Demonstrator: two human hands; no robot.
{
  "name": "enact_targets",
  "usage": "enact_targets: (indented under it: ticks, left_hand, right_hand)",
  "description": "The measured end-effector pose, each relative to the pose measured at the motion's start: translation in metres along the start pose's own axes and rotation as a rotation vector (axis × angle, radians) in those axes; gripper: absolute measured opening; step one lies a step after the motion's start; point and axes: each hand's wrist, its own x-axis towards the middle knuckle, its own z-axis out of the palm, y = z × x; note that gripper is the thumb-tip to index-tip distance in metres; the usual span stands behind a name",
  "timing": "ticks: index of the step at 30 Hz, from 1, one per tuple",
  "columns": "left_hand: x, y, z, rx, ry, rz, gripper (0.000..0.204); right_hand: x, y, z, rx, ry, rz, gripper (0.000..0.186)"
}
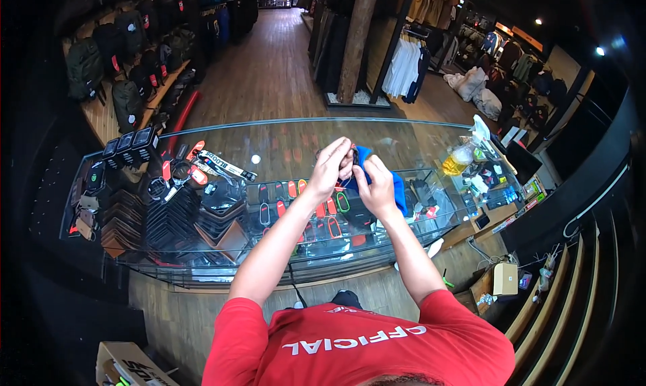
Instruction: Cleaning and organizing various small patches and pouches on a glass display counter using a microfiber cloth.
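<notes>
We have the blue cloth (399,189) over the desk's (269,122) middle, pinched in the fingers of our right hand (379,188); beside it, those of our left hand (330,167) close on a small dark item (356,159), mostly hidden. We'd best keep both grips light and steady.

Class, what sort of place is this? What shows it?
Probably a clothing and accessories shop: white garments hang in a row, backpacks line the left side, and a glass display counter stands in front.
</notes>
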Motion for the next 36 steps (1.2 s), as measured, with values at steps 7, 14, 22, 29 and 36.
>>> enact_targets:
  ticks: [7,14,22,29,36]
  left_hand:
    - [0.0,0.005,-0.002,-0.262,0.05,-0.055,0.036]
    - [-0.002,0.002,0.009,0.124,0.005,0.041,0.027]
    - [0.005,0.037,-0.021,1.461,0.457,0.805,0.012]
    - [-0.009,0.042,-0.067,1.972,0.453,0.181,0.015]
    - [-0.013,0.03,-0.074,1.861,0.327,-0.014,0.016]
  right_hand:
    - [0.006,0.013,-0.012,0.062,-0.015,-0.039,0.023]
    - [0.002,0.048,-0.002,0.262,0.262,0.358,0.043]
    - [0.004,0.121,-0.056,0.813,0.566,0.813,0.031]
    - [0.018,0.175,-0.093,0.71,0.714,0.763,0.039]
    - [0.022,0.168,-0.099,0.817,0.591,0.697,0.043]
